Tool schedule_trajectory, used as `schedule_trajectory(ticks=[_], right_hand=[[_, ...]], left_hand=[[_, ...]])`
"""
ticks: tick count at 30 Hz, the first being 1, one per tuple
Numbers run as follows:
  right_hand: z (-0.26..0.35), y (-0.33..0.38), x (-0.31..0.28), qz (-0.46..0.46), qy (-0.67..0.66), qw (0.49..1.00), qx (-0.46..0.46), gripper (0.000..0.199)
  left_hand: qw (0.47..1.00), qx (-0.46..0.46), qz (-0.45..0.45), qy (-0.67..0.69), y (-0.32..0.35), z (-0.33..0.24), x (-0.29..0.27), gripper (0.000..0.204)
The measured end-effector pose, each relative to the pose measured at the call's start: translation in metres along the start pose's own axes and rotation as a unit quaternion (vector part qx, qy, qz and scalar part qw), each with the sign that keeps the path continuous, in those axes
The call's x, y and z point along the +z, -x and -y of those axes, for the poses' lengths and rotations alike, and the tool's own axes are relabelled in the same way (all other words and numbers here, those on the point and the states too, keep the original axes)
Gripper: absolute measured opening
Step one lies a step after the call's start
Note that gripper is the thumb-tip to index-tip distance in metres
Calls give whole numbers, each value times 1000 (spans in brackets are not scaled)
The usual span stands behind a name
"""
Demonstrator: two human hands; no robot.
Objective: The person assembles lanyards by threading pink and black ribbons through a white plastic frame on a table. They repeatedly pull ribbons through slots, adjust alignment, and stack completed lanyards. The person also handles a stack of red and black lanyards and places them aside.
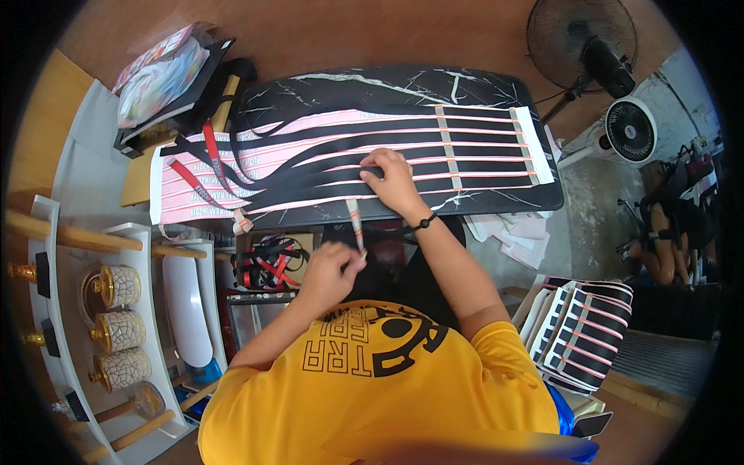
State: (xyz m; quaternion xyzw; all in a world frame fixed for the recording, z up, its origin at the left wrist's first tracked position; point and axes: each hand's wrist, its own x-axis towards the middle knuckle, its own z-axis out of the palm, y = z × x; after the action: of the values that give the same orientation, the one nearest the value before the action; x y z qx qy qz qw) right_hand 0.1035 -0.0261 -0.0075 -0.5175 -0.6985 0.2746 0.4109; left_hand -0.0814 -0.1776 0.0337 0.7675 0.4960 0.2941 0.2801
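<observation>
landmark: black marble-patterned table (496, 91). we find bare surface along its far edge, a narrower bare band along its near edge.
long flat black fabric straps (333, 191): on the table, over a pink-and-white printed sheet (198, 203); fanned evenly at the table's right, bunched towards its left.
right hand (394, 180): over the table, half curled on the straps, thumb apart from forefinger; it hides a stretch beneath.
left hand (329, 273): before the table's near edge, narrow, fingertips at the lower end of a beige-and-red tape strip (356, 221); whether they grip we cannot tell.
shadowed items under the table: hard to make out.
clear plastic-wrapped bundle (159, 89): crowds the table's far left corner.
black round-caged fan (608, 66): beyond the table's far right corner.
</observation>
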Motion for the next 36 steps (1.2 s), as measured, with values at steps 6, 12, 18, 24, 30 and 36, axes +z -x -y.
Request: schedule_trajectory(ticks=[6, 12, 18, 24, 30, 36], right_hand=[[-5, -11, -11, -35, -86, 995, -42, 27], [-65, -70, -85, -191, 142, 971, 20, 18], [-112, -103, -126, -95, 214, 967, 95, 30], [-110, -129, -141, 54, 230, 960, 151, 42], [-109, -133, -139, 43, 231, 956, 176, 41], [-99, -118, -132, -56, 206, 963, 167, 39]], left_hand=[[824, -403, 40, 397, 44, 56, -3, 19], [438, -554, -39, 707, 60, 83, -3, 22], [833, -334, 251, 363, 0, 27, -35, 26], [948, -52, 283, 138, -148, -6, -47, 31], [981, 103, 159, -32, -333, 12, 25, 29], [973, 22, 207, -95, -409, 23, 84, 28]])
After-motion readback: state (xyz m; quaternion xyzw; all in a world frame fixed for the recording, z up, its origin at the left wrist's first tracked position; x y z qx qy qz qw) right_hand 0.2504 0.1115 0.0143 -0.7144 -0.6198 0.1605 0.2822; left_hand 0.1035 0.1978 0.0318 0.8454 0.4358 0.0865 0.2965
